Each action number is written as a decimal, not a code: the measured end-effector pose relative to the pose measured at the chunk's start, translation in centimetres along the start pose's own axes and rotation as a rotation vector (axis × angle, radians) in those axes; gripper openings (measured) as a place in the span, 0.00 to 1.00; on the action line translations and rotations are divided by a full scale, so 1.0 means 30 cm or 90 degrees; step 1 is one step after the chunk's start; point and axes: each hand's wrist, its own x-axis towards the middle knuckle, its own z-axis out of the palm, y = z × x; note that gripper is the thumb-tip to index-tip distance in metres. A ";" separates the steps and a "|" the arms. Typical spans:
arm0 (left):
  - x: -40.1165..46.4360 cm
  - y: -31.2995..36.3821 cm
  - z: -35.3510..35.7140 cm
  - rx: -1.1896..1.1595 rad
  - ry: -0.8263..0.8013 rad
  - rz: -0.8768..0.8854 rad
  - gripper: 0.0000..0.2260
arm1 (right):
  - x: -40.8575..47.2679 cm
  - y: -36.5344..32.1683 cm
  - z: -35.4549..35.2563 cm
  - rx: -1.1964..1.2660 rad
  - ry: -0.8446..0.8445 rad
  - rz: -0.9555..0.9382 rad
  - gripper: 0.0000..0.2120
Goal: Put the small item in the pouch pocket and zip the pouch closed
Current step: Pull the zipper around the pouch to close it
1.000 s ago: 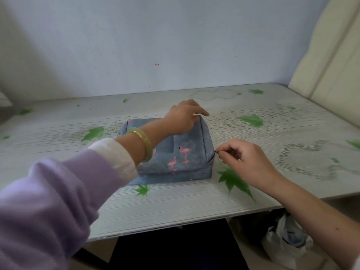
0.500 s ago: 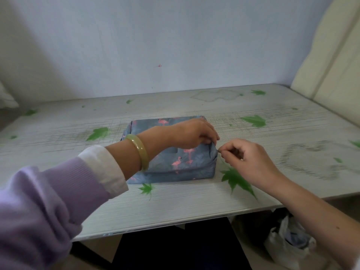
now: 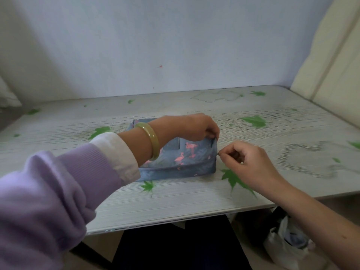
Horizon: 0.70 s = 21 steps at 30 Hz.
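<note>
Pale blue wall and a white table (image 3: pixel 194 197) printed with green maple leaves frame the scene, with a blue flamingo-print pouch (image 3: pixel 187 162) lying near the table's front edge. The left hand (image 3: pixel 196 126), a jade-coloured bangle (image 3: pixel 151 140) on its wrist and a lilac sleeve (image 3: pixel 48 191) behind, reaches across the pouch and pinches the fabric at the pouch's upper right corner. The right hand (image 3: pixel 245 160), just right of the pouch, is closed in a fingertip pinch on a small dark metal piece, apparently the zip pull (image 3: pixel 218 153), at the pouch's right end.

The step in hand looks like running the zip. It should go best if the left hand keeps the corner taut and pulls against the right, so the slider travels along a straight, flat track instead of bunching soft cloth ahead of it. The pull ought to follow the line of the teeth, not lift away from the pouch, and the lining wants watching for snags at the corner.

Much stays out of sight. The left forearm covers the pouch's top, so whether the zip is open, partly run or closed cannot be told. The small item is nowhere visible; it may be inside the pouch already, but nothing shows it. The pull itself is too small to make out clearly. A white plastic bag (image 3: pixel 286 248) sits below the table's right edge, contents unclear.
</note>
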 end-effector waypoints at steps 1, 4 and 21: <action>0.000 0.004 -0.002 0.001 -0.001 0.000 0.10 | -0.003 -0.003 0.000 0.002 0.000 0.001 0.08; -0.001 0.015 -0.005 0.016 0.004 -0.002 0.10 | -0.013 -0.015 0.005 0.006 -0.002 0.005 0.08; -0.021 0.040 0.016 0.034 0.064 -0.013 0.10 | -0.029 -0.064 0.035 0.025 -0.042 -0.024 0.05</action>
